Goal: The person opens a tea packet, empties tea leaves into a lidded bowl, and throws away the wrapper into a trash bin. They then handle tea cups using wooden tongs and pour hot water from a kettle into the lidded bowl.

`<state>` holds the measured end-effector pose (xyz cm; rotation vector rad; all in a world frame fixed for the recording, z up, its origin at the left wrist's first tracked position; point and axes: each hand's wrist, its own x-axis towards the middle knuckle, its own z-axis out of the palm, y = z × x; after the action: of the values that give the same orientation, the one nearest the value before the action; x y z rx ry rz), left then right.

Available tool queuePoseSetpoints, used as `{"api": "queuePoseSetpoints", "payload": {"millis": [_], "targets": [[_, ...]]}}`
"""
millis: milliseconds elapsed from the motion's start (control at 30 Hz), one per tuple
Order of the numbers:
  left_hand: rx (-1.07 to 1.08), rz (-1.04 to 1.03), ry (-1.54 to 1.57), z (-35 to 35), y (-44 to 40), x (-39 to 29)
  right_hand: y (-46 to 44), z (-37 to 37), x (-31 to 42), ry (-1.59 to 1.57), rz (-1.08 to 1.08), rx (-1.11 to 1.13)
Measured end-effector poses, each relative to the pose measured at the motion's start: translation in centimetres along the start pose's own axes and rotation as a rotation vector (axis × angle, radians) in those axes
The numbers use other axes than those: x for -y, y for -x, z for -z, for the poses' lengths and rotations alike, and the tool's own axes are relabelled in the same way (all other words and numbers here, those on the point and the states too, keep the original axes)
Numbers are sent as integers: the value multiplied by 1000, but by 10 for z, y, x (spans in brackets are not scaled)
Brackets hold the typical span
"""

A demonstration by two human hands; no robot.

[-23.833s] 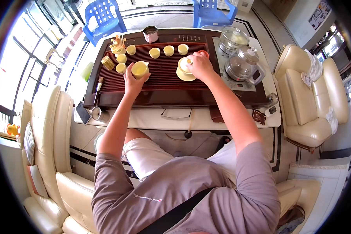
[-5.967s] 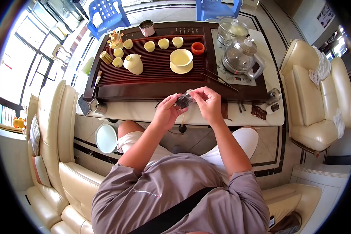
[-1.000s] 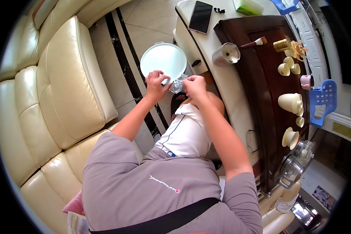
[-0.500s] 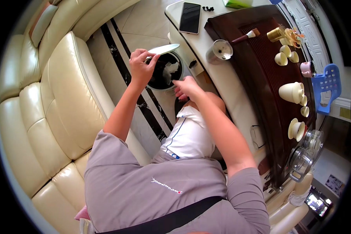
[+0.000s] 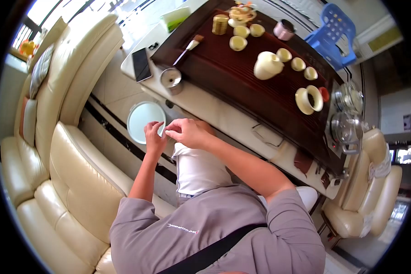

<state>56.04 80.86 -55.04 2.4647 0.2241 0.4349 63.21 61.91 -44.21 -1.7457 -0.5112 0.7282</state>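
Note:
Over the near edge of a pale round bin lid (image 5: 144, 119), my left hand (image 5: 154, 137) has its thumb and forefinger apart in a loose curl, with nothing seen in it. Close to its right is my right hand (image 5: 187, 132), its fingers bent and fingertips near the left hand; whether they hold something small is hidden. The lid lies flat on its bin beside the table. Above and right of the hands, a metal canister (image 5: 171, 81) stands on the white table edge (image 5: 205, 102), near a phone (image 5: 141, 65).
A dark tea tray (image 5: 223, 77) bears a cream pitcher (image 5: 267, 66), small cups (image 5: 238, 43), a brush (image 5: 189, 48) and a lidless bowl (image 5: 308, 100). Glass kettles (image 5: 347, 128) stand at its right end. Glasses (image 5: 267, 136) lie on the table edge. A sofa (image 5: 77, 173) is at left.
The lid, tilted up in my left hand half a second ago, now covers the bin. Both hands have come together beside it. The view has turned toward the table.

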Motion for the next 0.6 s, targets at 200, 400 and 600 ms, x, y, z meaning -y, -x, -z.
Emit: {"api": "queuePoseSetpoints", "payload": {"millis": [200, 400, 600], "targets": [[-59, -313, 212, 3, -39, -118, 68, 65, -1, -202, -11, -183], [129, -434, 535, -42, -41, -244, 155, 138, -25, -468, 39, -516], [217, -624, 665, -93, -48, -326, 237, 191, -39, -424, 151, -853]]}}
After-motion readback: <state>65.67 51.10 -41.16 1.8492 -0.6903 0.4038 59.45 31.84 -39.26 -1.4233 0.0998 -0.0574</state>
